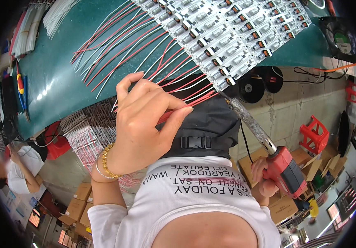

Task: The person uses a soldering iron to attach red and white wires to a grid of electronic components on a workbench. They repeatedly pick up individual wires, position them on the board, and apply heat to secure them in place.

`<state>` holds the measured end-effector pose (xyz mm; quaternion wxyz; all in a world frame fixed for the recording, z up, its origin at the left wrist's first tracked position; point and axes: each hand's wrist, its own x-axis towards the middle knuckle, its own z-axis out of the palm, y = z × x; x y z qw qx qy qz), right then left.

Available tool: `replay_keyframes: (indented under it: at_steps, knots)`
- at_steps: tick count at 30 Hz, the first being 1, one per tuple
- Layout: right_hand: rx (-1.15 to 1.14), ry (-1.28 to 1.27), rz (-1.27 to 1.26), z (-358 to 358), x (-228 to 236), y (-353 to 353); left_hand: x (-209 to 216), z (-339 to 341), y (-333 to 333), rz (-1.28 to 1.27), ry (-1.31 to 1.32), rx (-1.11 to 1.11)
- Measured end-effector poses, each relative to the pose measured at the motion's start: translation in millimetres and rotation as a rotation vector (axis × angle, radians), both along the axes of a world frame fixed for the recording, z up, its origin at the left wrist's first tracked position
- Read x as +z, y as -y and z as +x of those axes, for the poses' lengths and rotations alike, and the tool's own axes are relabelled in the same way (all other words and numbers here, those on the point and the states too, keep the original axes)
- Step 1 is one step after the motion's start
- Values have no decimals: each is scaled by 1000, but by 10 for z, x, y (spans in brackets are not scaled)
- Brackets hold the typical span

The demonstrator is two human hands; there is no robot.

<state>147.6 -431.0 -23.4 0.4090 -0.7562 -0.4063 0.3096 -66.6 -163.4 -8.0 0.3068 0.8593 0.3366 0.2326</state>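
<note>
A large panel of small circuit boards [235, 60] lies on the green work surface, with rows of components on it. Red and white wires [124, 58] fan out to the left from its left edge. Between thumb and forefinger, my left hand [142, 118] pinches several red wires [200, 99] near the panel's lower corner. My right hand [262, 177], partly hidden, grips the red and black handle of a soldering iron [285, 171]. The iron's tip is at the corner of the panel, beside the wire ends; I cannot tell if it touches.
A bundle of white wires [58, 18] and a red-yellow screwdriver [20, 82] lie at the left of the green table [41, 97]. More wired boards [89, 128] hang below its edge. A small fan [341, 39] stands at right. Red stools [314, 134], boxes and another person [22, 169] are beyond.
</note>
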Motion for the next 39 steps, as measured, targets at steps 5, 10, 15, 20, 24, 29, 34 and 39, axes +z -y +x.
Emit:
replay_keyframes:
  at_steps: [5,10,15,20,24,29,34,39]
  knots:
    - [-14,-369,215,-5,-121,41,2,-20,0,-6,-3,3]
    - [105,-494,278,-59,68,-303,1,8,-16,-7,-5,-14]
    - [217,-470,498,106,-232,-235,6,-42,1,-19,-24,15]
    - [48,-454,472,81,-3,-601,28,-1,-34,-46,-20,-3]
    - [62,-495,597,132,-69,-809,81,2,-54,-103,-35,21]
    - [92,-364,457,288,81,-1055,280,-135,-292,-75,101,163]
    - [185,-118,547,554,214,-1404,457,55,-1136,-42,111,246]
    - [5,-43,427,142,374,-2089,-10,265,-1798,-305,188,256]
